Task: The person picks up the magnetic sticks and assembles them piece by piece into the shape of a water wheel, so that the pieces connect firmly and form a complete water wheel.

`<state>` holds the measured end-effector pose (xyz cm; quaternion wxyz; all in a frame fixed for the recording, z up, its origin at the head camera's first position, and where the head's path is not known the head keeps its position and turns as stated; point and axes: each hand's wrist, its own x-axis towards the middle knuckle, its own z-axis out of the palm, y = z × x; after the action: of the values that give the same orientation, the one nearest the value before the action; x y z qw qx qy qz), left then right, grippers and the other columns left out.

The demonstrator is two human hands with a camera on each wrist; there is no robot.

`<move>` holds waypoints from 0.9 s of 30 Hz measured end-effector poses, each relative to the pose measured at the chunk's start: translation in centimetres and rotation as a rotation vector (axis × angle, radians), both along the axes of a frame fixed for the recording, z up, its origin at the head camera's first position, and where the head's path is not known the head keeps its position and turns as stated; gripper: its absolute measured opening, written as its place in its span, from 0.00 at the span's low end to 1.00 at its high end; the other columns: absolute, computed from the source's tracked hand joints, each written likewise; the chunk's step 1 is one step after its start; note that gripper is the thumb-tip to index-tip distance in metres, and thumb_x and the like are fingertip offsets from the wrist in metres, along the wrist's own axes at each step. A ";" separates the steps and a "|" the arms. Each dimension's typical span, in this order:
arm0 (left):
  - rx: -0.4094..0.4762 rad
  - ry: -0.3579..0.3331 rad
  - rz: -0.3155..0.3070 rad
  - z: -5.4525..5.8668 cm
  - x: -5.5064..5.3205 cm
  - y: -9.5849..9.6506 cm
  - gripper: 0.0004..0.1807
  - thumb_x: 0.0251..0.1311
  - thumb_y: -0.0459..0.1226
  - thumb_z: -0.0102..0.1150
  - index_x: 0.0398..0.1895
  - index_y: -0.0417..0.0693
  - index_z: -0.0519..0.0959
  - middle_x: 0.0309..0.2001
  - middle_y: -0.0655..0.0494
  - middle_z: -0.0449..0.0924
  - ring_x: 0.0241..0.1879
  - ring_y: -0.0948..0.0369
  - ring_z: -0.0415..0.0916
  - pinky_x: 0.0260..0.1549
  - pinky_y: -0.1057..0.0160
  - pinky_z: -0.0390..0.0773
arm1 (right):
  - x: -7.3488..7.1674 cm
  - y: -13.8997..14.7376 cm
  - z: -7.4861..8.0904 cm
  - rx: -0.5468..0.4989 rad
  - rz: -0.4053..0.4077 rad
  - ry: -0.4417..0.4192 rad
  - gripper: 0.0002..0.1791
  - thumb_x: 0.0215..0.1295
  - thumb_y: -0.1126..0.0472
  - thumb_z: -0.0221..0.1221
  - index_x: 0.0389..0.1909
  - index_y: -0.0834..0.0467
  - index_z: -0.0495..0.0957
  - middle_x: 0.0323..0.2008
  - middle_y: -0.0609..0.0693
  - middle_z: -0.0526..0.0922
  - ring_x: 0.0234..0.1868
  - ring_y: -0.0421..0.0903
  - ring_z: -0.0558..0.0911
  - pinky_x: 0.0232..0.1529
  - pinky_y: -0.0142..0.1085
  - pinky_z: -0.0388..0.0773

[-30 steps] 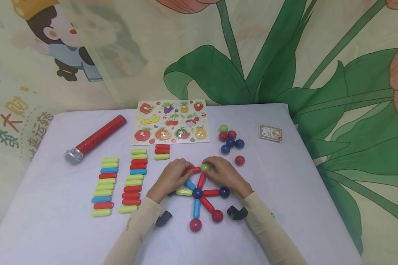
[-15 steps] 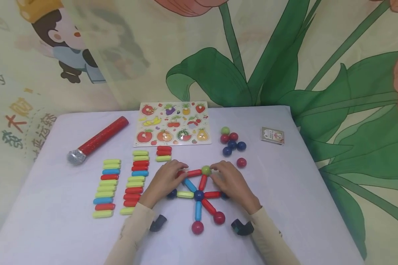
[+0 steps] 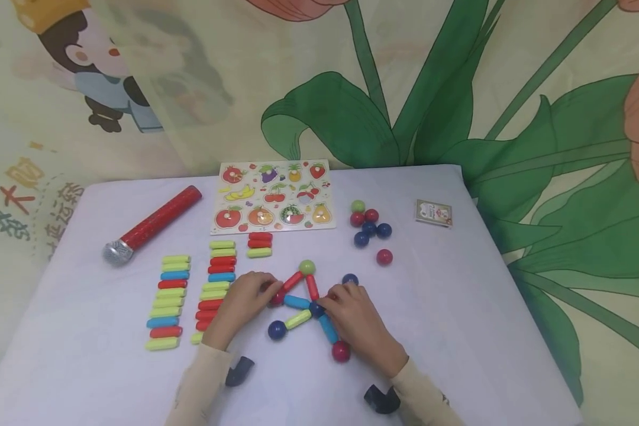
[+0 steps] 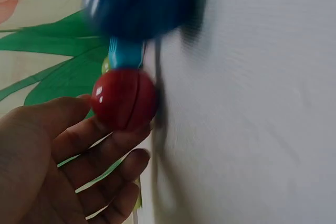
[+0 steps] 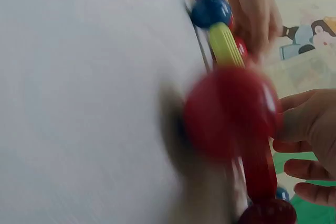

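A spoked figure of plastic sticks and balls lies on the table, with a blue ball (image 3: 316, 309) at its hub. My left hand (image 3: 247, 302) pinches a red ball (image 4: 124, 99) at the end of a blue stick (image 3: 296, 302), thumb on one side and fingers on the other. From that ball a red stick (image 3: 293, 281) runs to a green ball (image 3: 307, 267). My right hand (image 3: 359, 322) reaches over the hub's right side and hides the sticks there; its fingertips are covered, so whether they grip one I cannot tell. Below it shows another red ball (image 3: 341, 351).
Columns of loose sticks (image 3: 170, 294) lie to the left, near a red microphone (image 3: 154, 222). Behind stand a fruit picture board (image 3: 274, 197), several loose balls (image 3: 370, 228) and a small card box (image 3: 433, 213). Dark wrist devices (image 3: 382, 399) sit by both sleeves.
The spoked figure has turned counterclockwise, its green ball shifting left and its lower red ball right. My left hand has moved down and left; my right hand has left the green ball for the hub.
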<state>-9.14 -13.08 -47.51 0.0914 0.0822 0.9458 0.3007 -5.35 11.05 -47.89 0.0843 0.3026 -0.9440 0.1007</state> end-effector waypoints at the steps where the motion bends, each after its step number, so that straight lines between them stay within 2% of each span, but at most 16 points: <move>1: -0.001 -0.017 0.005 0.1 0.4 -0.2 0.13 0.59 0.47 0.64 0.41 0.51 0.84 0.25 0.64 0.77 0.30 0.64 0.72 0.34 0.64 0.77 | -0.1 0.1 0.0 0.001 -0.003 0.007 0.20 0.50 0.58 0.73 0.46 0.48 0.84 0.39 0.45 0.79 0.42 0.43 0.73 0.42 0.34 0.74; 4: 0.005 -0.055 0.011 0.3 1.2 -0.6 0.13 0.58 0.46 0.65 0.41 0.49 0.84 0.21 0.64 0.76 0.26 0.64 0.72 0.30 0.66 0.75 | -0.4 0.6 0.1 -0.010 0.001 0.007 0.20 0.48 0.60 0.73 0.46 0.49 0.85 0.40 0.45 0.80 0.44 0.44 0.74 0.47 0.38 0.75; 7: 0.005 -0.008 0.039 0.2 1.1 -0.9 0.14 0.58 0.45 0.65 0.45 0.49 0.83 0.30 0.60 0.81 0.33 0.61 0.76 0.36 0.61 0.80 | -0.5 0.7 0.1 -0.029 0.011 -0.014 0.20 0.49 0.60 0.73 0.47 0.50 0.85 0.40 0.46 0.82 0.44 0.44 0.75 0.48 0.38 0.75; 9: -0.018 0.081 0.070 0.0 0.3 -1.1 0.16 0.59 0.43 0.64 0.49 0.49 0.80 0.41 0.55 0.81 0.42 0.57 0.76 0.43 0.56 0.81 | -0.5 0.7 0.1 -0.034 0.014 -0.026 0.21 0.50 0.60 0.72 0.47 0.50 0.84 0.41 0.46 0.82 0.44 0.44 0.75 0.49 0.38 0.75; 12: -0.076 0.215 0.115 -0.3 -1.4 -1.6 0.20 0.61 0.38 0.63 0.56 0.45 0.76 0.52 0.47 0.76 0.53 0.50 0.72 0.51 0.49 0.77 | -0.4 0.5 -0.1 -0.052 0.018 -0.048 0.20 0.50 0.59 0.72 0.48 0.51 0.84 0.41 0.45 0.82 0.44 0.43 0.75 0.50 0.37 0.75; 14: -0.114 0.273 0.128 -0.5 -2.6 -1.8 0.21 0.60 0.35 0.62 0.57 0.43 0.74 0.53 0.43 0.74 0.53 0.47 0.70 0.51 0.48 0.76 | -0.4 0.5 -0.2 -0.065 0.020 -0.058 0.20 0.51 0.59 0.71 0.48 0.50 0.84 0.41 0.45 0.82 0.43 0.42 0.75 0.49 0.37 0.75; 16: -0.152 0.294 0.132 -0.7 -3.3 -2.0 0.21 0.59 0.33 0.63 0.56 0.41 0.75 0.51 0.42 0.74 0.50 0.47 0.71 0.49 0.49 0.77 | -0.4 0.4 -0.4 -0.072 0.029 -0.068 0.19 0.52 0.59 0.70 0.48 0.51 0.84 0.40 0.44 0.82 0.42 0.42 0.75 0.49 0.37 0.75; 19: -0.182 0.286 0.123 -0.9 -3.7 -2.0 0.19 0.57 0.32 0.65 0.52 0.41 0.77 0.46 0.43 0.77 0.45 0.48 0.73 0.47 0.50 0.78 | -0.3 0.4 -0.5 -0.076 0.038 -0.068 0.18 0.53 0.59 0.70 0.48 0.51 0.84 0.40 0.44 0.82 0.41 0.42 0.75 0.50 0.38 0.75; 22: -0.166 0.272 0.104 -0.5 -3.6 -1.6 0.18 0.56 0.34 0.66 0.50 0.41 0.78 0.46 0.44 0.78 0.46 0.48 0.73 0.50 0.49 0.76 | -0.3 0.5 -0.5 -0.082 0.036 -0.066 0.18 0.54 0.59 0.69 0.48 0.51 0.84 0.40 0.44 0.82 0.41 0.42 0.75 0.50 0.39 0.75; 27: 0.011 0.170 0.042 1.1 -2.8 0.2 0.19 0.57 0.38 0.66 0.53 0.46 0.78 0.49 0.50 0.79 0.51 0.52 0.74 0.52 0.49 0.76 | -0.2 0.6 -0.4 -0.078 0.021 -0.080 0.18 0.54 0.58 0.69 0.47 0.51 0.84 0.40 0.44 0.82 0.41 0.42 0.76 0.50 0.39 0.75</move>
<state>-11.98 -12.91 -46.45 0.0039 0.0878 0.9500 0.2997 -5.57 11.70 -48.25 0.0570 0.3049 -0.9387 0.1502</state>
